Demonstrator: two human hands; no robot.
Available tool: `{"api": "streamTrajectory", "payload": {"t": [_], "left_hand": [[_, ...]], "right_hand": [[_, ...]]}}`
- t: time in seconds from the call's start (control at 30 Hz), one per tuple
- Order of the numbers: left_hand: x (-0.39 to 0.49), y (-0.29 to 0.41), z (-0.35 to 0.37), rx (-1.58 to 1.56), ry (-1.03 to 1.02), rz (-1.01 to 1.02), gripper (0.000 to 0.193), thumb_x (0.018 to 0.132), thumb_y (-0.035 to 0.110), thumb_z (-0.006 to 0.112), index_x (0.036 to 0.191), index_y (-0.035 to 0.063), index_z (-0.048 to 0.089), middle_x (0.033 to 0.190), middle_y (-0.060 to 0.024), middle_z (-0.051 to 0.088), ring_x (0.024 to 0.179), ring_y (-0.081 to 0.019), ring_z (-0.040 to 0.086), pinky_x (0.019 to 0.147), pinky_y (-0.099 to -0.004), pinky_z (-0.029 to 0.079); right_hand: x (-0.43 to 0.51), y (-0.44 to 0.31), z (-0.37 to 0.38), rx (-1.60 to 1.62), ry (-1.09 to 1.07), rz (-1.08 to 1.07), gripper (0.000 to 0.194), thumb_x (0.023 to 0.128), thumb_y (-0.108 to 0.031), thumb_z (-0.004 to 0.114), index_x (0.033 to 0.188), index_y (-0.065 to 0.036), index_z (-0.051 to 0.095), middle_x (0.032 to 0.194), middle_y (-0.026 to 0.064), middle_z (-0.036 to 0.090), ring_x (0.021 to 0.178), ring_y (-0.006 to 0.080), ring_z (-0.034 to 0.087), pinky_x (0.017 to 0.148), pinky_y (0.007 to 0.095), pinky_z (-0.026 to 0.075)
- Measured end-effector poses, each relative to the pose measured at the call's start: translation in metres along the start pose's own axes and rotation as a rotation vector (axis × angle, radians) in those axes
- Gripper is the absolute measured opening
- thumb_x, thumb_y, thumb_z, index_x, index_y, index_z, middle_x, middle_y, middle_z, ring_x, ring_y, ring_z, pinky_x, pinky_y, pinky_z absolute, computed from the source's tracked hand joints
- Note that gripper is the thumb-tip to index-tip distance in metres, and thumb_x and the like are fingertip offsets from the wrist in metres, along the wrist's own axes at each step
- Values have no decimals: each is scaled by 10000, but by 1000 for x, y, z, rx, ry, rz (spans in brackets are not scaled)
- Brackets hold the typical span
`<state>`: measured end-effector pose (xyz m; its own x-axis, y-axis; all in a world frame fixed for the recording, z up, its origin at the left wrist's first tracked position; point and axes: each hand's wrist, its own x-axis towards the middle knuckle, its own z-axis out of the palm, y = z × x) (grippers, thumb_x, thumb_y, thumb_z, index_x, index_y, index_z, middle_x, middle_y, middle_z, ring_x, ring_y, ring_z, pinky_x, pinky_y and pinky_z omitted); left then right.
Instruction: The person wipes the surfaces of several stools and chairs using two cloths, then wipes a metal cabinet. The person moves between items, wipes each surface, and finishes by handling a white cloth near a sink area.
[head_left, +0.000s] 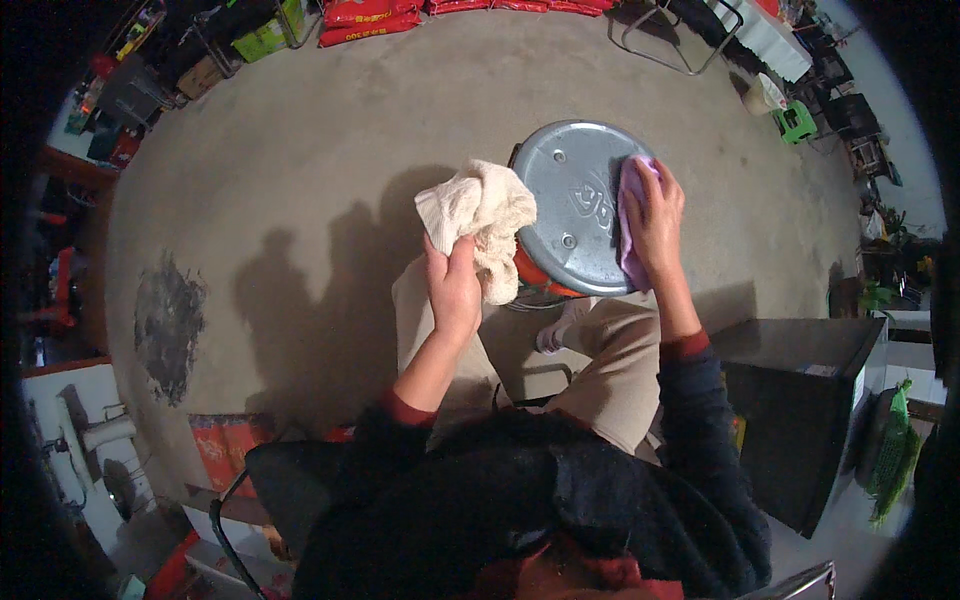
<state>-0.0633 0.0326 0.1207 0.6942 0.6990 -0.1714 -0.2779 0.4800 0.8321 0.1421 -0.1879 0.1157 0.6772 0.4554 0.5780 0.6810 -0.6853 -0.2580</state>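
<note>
A bunched cream terry towel (480, 202) is gripped in my left hand (454, 289), raised above my left knee. My right hand (660, 217) presses a folded purple cloth (634, 225) against the right side of a round grey lid-like top (570, 195). This top has a raised rim, two screw heads and embossed characters in its middle. Part of an orange-red body (534, 270) shows beneath it; the rest is hidden. The towel's edge overlaps the left rim of the top in view, and I cannot tell whether they touch.
A black cabinet (795, 405) stands close by on my right. Red sacks (371, 19) lie at the far wall, near a metal-framed chair (675, 45). A green stool (795, 121) is at far right. Concrete floor (337, 127) with a dark patch (169, 330) extends left.
</note>
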Motion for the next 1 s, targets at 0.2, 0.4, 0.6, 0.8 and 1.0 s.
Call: {"api": "streamTrajectory", "payload": {"t": [0.2,0.4,0.6,0.8,1.0], "left_hand": [[12,-10,-38,-191,205,-95,486,929,45,519,1409,59,442,1355,-98,533,1205,-210,547,1000,-367,472],[72,-27,-55,-300,259,-170,405,936,95,553,1328,-2,537,1258,-124,623,1136,-265,629,964,-414,529],[154,-62,4,583,-191,-54,350,1051,308,523,1253,37,614,1151,-113,677,1036,-219,648,910,-351,499],[193,-113,7,640,-490,139,256,1031,202,521,1187,13,596,1071,-196,665,994,-298,626,890,-403,491],[204,-142,-19,499,-397,-72,267,1038,212,513,1169,14,636,1022,-105,708,930,-177,633,858,-342,506]], "right_hand": [[89,-16,80,31,-71,-56,477,833,-60,676,1297,-120,581,1325,182,566,1210,409,520,1065,491,412],[62,-69,44,233,-409,-393,511,820,-8,670,1315,-103,589,1398,151,545,1312,395,476,1159,475,341],[24,-56,-4,163,-181,13,578,814,83,581,1360,-105,564,1439,145,524,1342,372,460,1153,455,326],[21,-60,5,79,-262,-36,562,830,68,570,1370,-86,543,1443,170,512,1356,386,435,1156,475,307],[24,-59,7,50,-273,-59,572,814,90,577,1362,-68,544,1433,202,510,1325,393,462,1135,467,339]]}}
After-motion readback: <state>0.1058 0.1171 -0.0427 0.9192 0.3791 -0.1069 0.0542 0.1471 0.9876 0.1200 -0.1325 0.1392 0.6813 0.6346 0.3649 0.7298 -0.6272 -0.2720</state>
